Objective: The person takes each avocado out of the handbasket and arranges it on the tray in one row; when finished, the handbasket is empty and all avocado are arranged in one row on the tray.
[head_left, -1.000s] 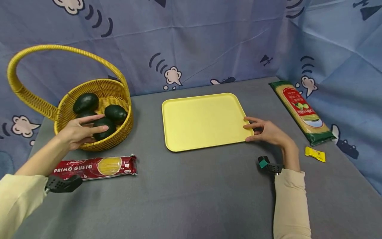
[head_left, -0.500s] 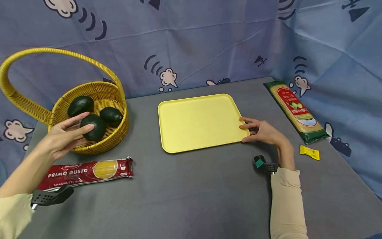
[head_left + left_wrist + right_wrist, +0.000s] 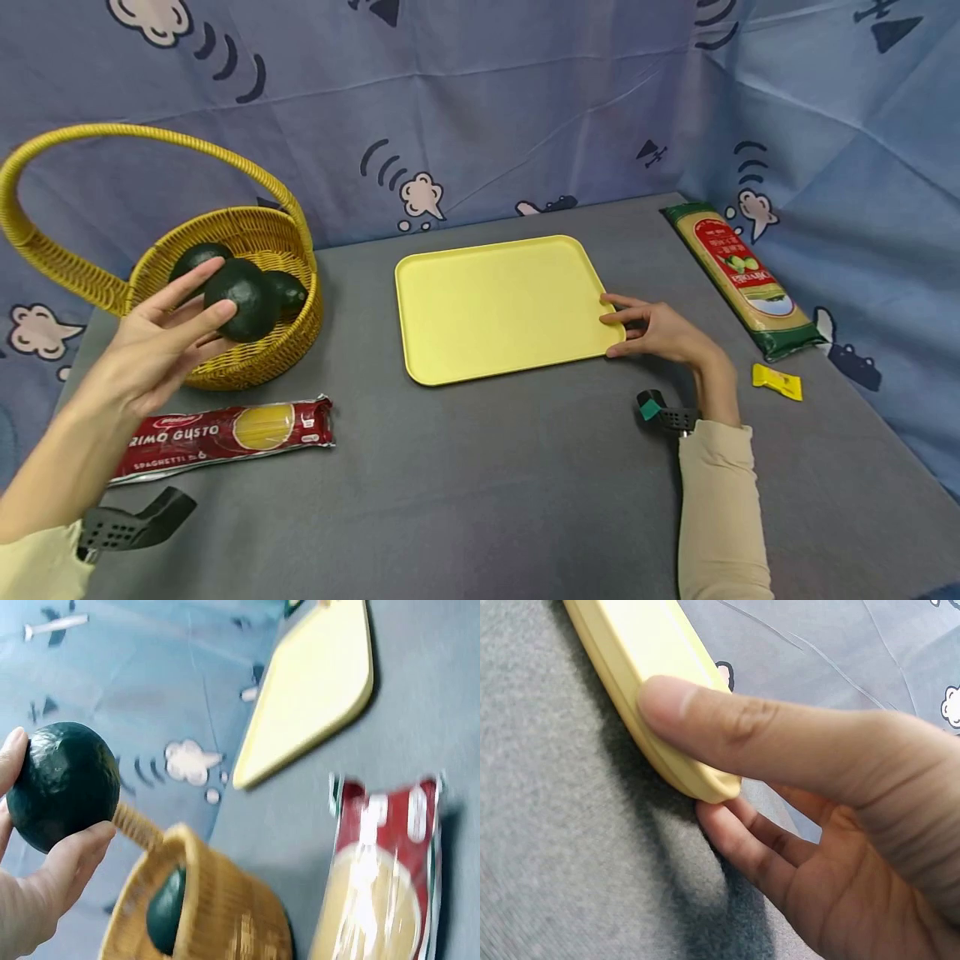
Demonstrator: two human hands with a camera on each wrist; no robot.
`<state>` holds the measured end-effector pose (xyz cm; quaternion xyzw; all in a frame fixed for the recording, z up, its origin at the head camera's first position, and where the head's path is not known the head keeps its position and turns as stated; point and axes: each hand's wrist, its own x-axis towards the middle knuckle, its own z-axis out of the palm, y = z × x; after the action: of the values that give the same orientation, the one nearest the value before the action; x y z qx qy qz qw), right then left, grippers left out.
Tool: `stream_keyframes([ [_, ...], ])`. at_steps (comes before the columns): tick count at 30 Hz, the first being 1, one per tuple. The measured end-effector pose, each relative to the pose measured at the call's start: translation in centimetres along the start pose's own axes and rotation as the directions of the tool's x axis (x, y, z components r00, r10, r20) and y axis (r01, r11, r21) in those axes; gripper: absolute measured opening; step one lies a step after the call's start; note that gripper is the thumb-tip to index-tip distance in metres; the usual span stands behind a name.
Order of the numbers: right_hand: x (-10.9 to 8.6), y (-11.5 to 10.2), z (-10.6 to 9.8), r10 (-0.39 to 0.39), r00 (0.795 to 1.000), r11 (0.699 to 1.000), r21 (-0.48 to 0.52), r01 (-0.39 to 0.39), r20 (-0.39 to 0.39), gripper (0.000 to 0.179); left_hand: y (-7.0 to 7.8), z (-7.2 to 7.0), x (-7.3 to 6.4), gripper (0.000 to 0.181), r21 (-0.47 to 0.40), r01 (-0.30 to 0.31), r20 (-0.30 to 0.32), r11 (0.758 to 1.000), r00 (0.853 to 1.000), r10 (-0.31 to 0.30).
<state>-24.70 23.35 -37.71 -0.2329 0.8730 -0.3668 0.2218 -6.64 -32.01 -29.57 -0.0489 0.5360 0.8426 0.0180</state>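
A dark green avocado (image 3: 246,302) is held between the thumb and fingers of my left hand (image 3: 150,354), raised in front of the yellow wicker basket (image 3: 258,371). In the left wrist view, this avocado (image 3: 66,787) shows above and beside the basket's rim. Two more avocados are partly visible in the basket, one at the back left (image 3: 197,253) and one at the right (image 3: 288,292). My right hand (image 3: 667,337) grips the right edge of a yellow tray (image 3: 502,308) that carries nothing. The right wrist view shows the thumb against the tray's side and fingertips under its corner.
A red spaghetti packet (image 3: 232,437) lies in front of the basket, below my left hand. On the right are a green-ended pasta packet (image 3: 742,279) and a small yellow wrapped sweet (image 3: 777,382). A patterned blue cloth (image 3: 495,108) hangs behind the table.
My left hand has lifted the avocado up out of the basket. The right hand keeps its hold on the tray's edge; the head view has shifted slightly.
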Motion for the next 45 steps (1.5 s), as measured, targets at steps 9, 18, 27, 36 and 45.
stream_keyframes([
  [9,0.0,0.0,-0.1,-0.005,1.0,1.0,0.002,0.005,0.007,0.057,-1.4,5.6,1.1,0.057,0.06,0.008,0.077,0.998,0.997,-0.013],
  [18,-0.1,0.0,-0.2,-0.007,1.0,1.0,0.0,0.007,-0.002,0.053,-3.5,9.5,4.5,0.061,0.206,0.068,0.075,0.976,0.994,-0.085],
  [27,-0.1,-0.5,-0.1,0.016,1.0,0.998,-0.064,-0.016,-0.002,0.054,-7.5,13.3,9.1,0.061,0.277,0.151,0.017,0.949,0.987,-0.162],
  [36,0.5,-1.3,0.2,0.054,0.999,0.986,-0.159,-0.053,0.001,0.054,-11.1,15.9,13.3,0.057,0.312,0.159,-0.056,0.937,0.987,-0.149],
  [45,0.6,-2.4,0.4,0.074,0.997,0.967,-0.243,-0.077,-0.024,0.054,-13.5,17.4,15.7,0.056,0.365,0.227,-0.101,0.903,0.974,-0.204],
])
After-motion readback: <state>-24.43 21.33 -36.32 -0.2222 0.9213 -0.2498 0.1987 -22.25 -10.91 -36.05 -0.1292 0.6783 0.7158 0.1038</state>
